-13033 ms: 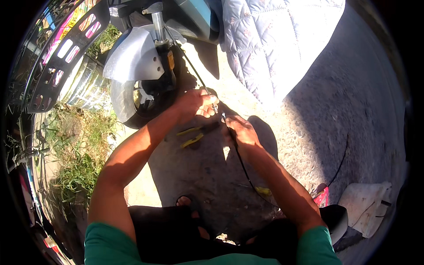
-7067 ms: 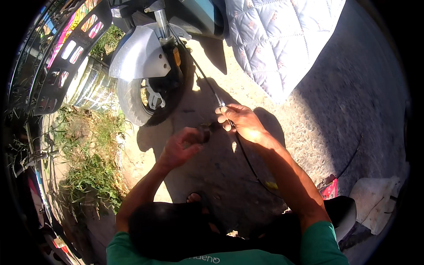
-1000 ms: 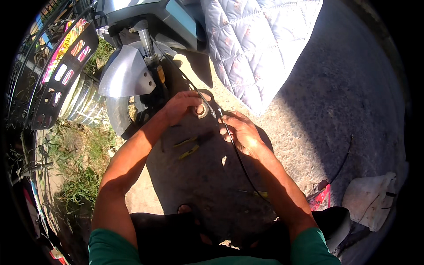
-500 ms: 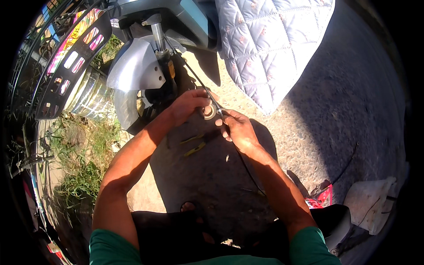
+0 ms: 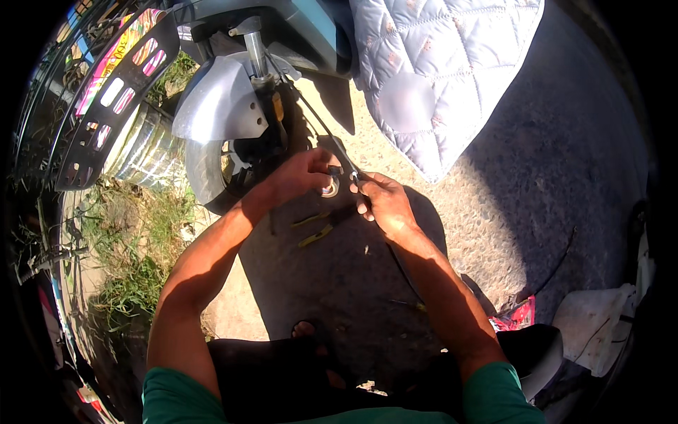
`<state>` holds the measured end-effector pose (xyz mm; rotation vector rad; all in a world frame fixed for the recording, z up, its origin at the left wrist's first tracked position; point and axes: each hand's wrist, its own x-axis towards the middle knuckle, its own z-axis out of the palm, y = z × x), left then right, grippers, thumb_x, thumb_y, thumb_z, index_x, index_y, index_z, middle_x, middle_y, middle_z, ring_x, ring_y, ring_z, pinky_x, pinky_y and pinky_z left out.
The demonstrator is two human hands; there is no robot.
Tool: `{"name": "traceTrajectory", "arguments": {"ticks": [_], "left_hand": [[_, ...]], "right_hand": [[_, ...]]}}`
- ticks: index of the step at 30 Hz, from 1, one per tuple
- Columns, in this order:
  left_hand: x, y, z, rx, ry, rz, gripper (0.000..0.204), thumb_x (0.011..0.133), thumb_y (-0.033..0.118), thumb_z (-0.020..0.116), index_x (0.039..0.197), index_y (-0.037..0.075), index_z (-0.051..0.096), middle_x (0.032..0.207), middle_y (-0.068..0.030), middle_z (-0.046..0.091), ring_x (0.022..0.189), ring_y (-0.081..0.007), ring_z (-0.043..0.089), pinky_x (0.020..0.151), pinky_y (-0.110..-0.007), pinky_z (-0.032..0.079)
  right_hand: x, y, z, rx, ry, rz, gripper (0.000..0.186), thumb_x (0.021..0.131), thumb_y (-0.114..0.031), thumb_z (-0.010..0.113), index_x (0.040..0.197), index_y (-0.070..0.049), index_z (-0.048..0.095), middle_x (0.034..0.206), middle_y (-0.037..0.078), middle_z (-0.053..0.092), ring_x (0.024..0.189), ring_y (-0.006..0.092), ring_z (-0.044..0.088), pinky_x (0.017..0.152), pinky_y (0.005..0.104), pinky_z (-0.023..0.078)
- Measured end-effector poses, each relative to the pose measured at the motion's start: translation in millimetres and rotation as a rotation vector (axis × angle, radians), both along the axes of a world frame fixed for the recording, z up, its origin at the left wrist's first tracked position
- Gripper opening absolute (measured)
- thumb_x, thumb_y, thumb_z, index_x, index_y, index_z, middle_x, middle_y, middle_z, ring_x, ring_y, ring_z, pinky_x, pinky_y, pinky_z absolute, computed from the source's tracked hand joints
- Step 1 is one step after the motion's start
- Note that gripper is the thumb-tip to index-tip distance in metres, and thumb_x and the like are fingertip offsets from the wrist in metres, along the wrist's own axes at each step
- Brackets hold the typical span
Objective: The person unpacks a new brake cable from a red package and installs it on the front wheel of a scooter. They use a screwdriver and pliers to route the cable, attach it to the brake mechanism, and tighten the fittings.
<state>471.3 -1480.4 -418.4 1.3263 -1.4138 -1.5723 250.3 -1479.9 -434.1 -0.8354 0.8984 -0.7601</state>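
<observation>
My left hand (image 5: 311,173) is closed on a small pale ring that looks like a roll of tape (image 5: 330,188). Just to its right, my right hand (image 5: 383,201) pinches a black cable (image 5: 326,128) between thumb and fingers, at a spot with a light, shiny piece. That cable comes down from the front fork of a scooter. Below my right hand, a thin black line (image 5: 404,272) continues beside my forearm. On the shaded ground under my hands lie pliers with yellow handles (image 5: 315,236).
The scooter's front wheel (image 5: 205,173) and silver fender (image 5: 217,106) stand ahead on the left. A quilted white cover (image 5: 452,78) hangs at the far right. Grass (image 5: 134,283) grows on the left. A pale, worn container (image 5: 590,328) and red packet (image 5: 519,316) lie at right.
My left hand has drawn slightly away from the cable, with the tape roll shifting a little down and left. My right hand keeps its pinch on the cable, almost in place.
</observation>
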Motion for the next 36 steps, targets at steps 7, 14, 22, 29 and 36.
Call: {"name": "traceTrajectory", "arguments": {"ticks": [7,14,22,29,36], "left_hand": [[2.7,-0.6,-7.5,-0.068,-0.098,-0.116,0.024,0.083,0.004,0.064,0.107,0.002,0.057,0.098,-0.0030,0.062,0.089,-0.0100,0.059,0.079,-0.027,0.048],[1.7,-4.0,-16.5,-0.093,-0.097,-0.104,0.012,0.088,0.004,0.062,0.100,0.002,0.062,0.096,-0.0003,0.064,0.090,-0.0084,0.059,0.082,-0.026,0.048],[-7.5,-2.3,-13.9,-0.087,-0.112,-0.070,0.018,0.085,0.012,0.064,0.101,0.003,0.064,0.090,0.0000,0.063,0.083,-0.0076,0.057,0.074,-0.026,0.047],[-20.3,-0.4,-7.4,-0.256,-0.415,0.009,0.018,0.085,0.015,0.063,0.099,0.004,0.065,0.082,-0.0026,0.066,0.076,-0.0103,0.059,0.067,-0.029,0.048],[-26.2,-8.9,-13.2,-0.100,-0.275,-0.076,0.018,0.087,0.007,0.064,0.104,-0.001,0.064,0.094,-0.0069,0.068,0.091,-0.0136,0.063,0.080,-0.032,0.050]], "right_hand": [[4.4,0.5,-2.0,0.005,0.022,-0.032,0.017,0.093,-0.008,0.054,0.102,0.001,0.064,0.082,0.004,0.063,0.060,0.0087,0.055,0.050,0.0220,0.040],[6.2,0.1,-8.3,-0.034,0.024,-0.019,0.019,0.094,-0.009,0.053,0.103,0.001,0.065,0.083,0.003,0.063,0.061,0.0091,0.056,0.050,0.0223,0.042],[10.8,3.5,-8.2,-0.131,0.013,-0.139,0.020,0.093,-0.008,0.056,0.109,0.002,0.062,0.087,0.004,0.065,0.064,0.0089,0.058,0.057,0.0225,0.047],[9.0,2.8,-13.6,-0.140,0.004,-0.161,0.016,0.094,-0.007,0.056,0.107,0.001,0.054,0.091,0.009,0.068,0.064,0.0127,0.062,0.051,0.0235,0.045],[9.7,2.7,-17.7,-0.069,-0.021,-0.119,0.016,0.092,-0.008,0.058,0.106,0.000,0.055,0.091,0.007,0.068,0.064,0.0105,0.062,0.052,0.0230,0.045]]}}
